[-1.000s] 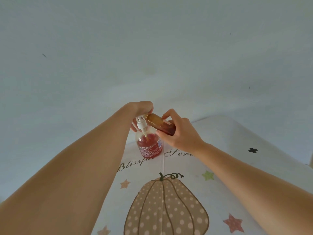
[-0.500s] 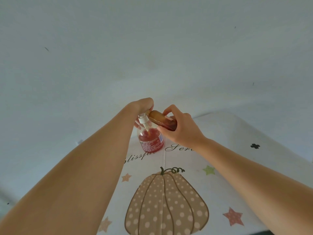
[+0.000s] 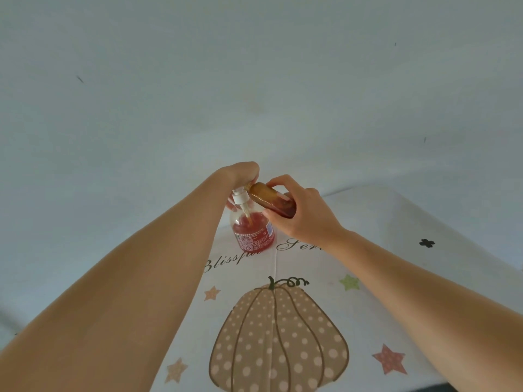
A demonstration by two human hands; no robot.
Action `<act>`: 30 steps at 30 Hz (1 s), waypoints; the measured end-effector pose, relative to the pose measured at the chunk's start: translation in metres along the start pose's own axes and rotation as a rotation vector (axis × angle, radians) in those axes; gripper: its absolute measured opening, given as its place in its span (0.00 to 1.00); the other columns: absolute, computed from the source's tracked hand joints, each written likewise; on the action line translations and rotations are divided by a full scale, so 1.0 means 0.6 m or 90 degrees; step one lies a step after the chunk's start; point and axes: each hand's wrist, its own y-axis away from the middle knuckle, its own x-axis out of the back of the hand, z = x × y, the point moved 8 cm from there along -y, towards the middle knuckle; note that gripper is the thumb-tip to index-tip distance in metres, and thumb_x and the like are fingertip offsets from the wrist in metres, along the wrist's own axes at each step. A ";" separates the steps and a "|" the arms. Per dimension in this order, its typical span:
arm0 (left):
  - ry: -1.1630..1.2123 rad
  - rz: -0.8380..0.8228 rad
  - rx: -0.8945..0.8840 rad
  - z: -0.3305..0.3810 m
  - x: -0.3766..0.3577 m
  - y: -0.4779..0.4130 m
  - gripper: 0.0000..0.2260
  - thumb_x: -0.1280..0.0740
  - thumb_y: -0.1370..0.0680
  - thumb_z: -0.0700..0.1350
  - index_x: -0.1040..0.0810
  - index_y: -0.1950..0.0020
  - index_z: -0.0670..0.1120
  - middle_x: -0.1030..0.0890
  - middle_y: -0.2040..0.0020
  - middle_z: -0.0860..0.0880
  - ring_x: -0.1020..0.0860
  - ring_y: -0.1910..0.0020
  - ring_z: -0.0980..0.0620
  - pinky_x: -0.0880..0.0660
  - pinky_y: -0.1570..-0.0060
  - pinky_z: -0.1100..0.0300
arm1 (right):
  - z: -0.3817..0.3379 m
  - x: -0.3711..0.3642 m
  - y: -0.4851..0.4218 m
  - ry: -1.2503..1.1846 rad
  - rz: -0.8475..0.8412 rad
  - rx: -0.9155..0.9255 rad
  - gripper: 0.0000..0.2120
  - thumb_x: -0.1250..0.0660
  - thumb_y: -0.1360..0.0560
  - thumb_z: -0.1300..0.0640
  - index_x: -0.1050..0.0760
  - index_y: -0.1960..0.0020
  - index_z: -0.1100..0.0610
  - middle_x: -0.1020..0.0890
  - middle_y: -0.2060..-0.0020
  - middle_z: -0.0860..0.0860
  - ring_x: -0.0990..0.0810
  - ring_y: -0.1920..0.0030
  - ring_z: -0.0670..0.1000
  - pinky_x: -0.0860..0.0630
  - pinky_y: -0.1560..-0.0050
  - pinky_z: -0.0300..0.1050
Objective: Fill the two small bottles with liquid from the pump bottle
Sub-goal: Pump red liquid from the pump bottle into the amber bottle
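Pump bottle (image 3: 252, 232) barely shifted on pumpkin-print cloth (image 3: 382, 222); pale wall (image 3: 254, 80) behind.

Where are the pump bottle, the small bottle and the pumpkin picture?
pump bottle (image 3: 252, 234), head view, on its red-filled body.
small bottle (image 3: 268, 200), head view, on its amber side.
pumpkin picture (image 3: 278, 338), head view, on its dotted middle.

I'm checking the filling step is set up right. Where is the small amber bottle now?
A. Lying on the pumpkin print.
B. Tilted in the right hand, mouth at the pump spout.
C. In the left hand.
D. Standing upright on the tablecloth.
B: the right hand grips the small amber bottle tilted, its mouth at the white spout of the clear pump bottle of red liquid.
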 end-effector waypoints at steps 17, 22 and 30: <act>-0.027 0.023 -0.038 0.018 0.014 -0.002 0.21 0.40 0.30 0.41 0.23 0.38 0.40 0.19 0.42 0.38 0.18 0.54 0.40 0.16 0.62 0.52 | -0.004 0.002 -0.005 0.003 0.008 0.019 0.21 0.24 0.21 0.50 0.27 0.33 0.51 0.18 0.68 0.41 0.20 0.71 0.43 0.29 0.68 0.32; 0.018 0.002 -0.037 0.010 0.003 -0.005 0.14 0.40 0.28 0.42 0.22 0.46 0.41 0.14 0.51 0.39 0.15 0.54 0.39 0.15 0.48 0.48 | -0.003 -0.002 -0.002 0.008 0.009 0.015 0.20 0.24 0.22 0.51 0.27 0.33 0.51 0.17 0.67 0.42 0.20 0.70 0.43 0.28 0.68 0.33; 0.023 -0.006 -0.038 0.002 -0.005 -0.003 0.10 0.41 0.25 0.42 0.22 0.52 0.41 0.14 0.58 0.40 0.16 0.54 0.40 0.18 0.39 0.46 | -0.001 -0.001 0.002 0.011 0.003 -0.001 0.19 0.24 0.22 0.52 0.26 0.34 0.50 0.15 0.66 0.45 0.19 0.71 0.43 0.28 0.69 0.34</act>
